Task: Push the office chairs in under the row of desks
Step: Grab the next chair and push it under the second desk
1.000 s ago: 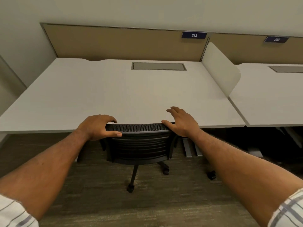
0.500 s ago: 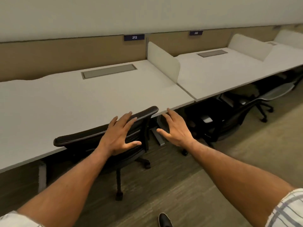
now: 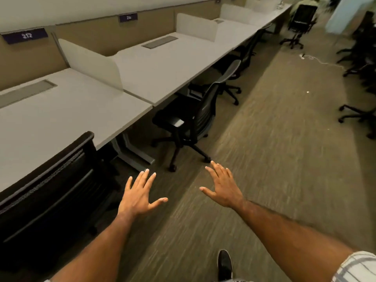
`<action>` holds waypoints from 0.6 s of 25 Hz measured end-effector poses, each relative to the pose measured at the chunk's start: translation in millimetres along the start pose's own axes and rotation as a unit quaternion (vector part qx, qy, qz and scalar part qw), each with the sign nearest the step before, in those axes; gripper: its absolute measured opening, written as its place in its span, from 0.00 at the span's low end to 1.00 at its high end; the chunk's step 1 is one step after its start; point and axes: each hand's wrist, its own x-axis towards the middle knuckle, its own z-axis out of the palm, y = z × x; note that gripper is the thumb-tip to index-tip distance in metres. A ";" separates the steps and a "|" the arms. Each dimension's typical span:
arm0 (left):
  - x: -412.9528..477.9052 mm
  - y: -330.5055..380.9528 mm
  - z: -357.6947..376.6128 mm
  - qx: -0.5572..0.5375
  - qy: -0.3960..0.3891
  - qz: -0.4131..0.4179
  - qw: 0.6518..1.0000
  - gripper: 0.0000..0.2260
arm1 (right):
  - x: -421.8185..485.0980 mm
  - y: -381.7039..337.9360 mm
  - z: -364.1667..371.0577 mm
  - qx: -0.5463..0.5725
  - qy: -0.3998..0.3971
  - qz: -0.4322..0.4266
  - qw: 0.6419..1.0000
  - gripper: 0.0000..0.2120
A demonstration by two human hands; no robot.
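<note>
Head view, left hand (image 3: 138,197), right hand (image 3: 223,188) spread empty, chair (image 3: 195,117) jutting from desk (image 3: 162,72) ahead

view: head | looks forward and down, obliquely along desk row (image 3: 162,64) | nearest chair (image 3: 50,180) close at left

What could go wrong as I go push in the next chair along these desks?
The next chair sits angled, so its armrest might catch the edge of the desk when pushed. Its casters stand close to the grey desk foot and could snag. Farther on, a white cable lies on the floor: a possible trip.
</note>
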 end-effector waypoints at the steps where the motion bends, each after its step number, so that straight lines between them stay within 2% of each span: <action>1: 8.4 11.9 5.5 0.002 -0.004 0.005 1.000 0.53 | -5.7 14.1 -0.1 0.000 -0.003 0.007 1.000 0.41; 7: 95.0 121.3 42.4 0.016 -0.040 0.014 0.999 0.54 | -18.1 151.7 -9.9 0.009 -0.028 0.053 0.998 0.42; 15: 223.9 265.3 35.2 0.022 -0.011 0.038 0.999 0.52 | 22.3 319.4 -50.5 -0.034 -0.068 0.044 0.996 0.43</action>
